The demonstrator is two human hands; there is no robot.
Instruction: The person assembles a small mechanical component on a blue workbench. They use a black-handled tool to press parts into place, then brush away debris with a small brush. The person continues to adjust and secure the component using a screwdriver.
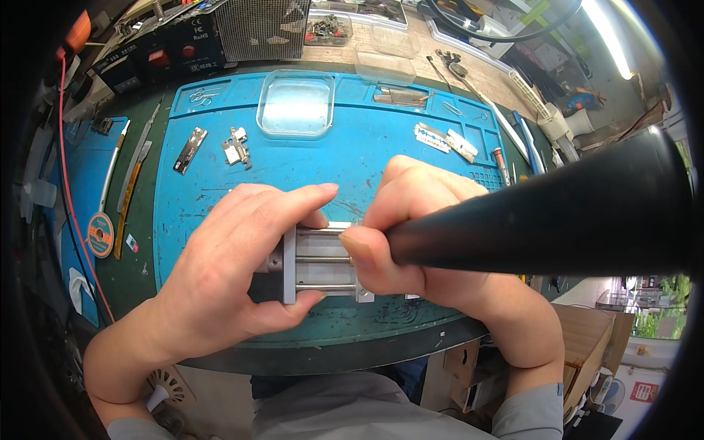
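Note:
A small metal vise (323,273) with parallel rails and a threaded rod between two flat jaws lies before me on the mat. My left hand (213,271) grips its left end, thumb along the near side and fingers over the far side. My right hand (396,271) is closed at the vise's right jaw, thumb pressed against the curled index finger; what is in its fingers is hidden. A thick black tube (543,213) crosses in front of the right hand from the upper right; whether the hand holds it, I cannot tell.
On the blue mat (330,165) are a clear tray (296,103), a small circuit board (191,150), a metal part (236,149) and razor blades (444,139). Tweezers (136,176) and a wire spool (101,233) lie left. A black box (165,55) stands at the back.

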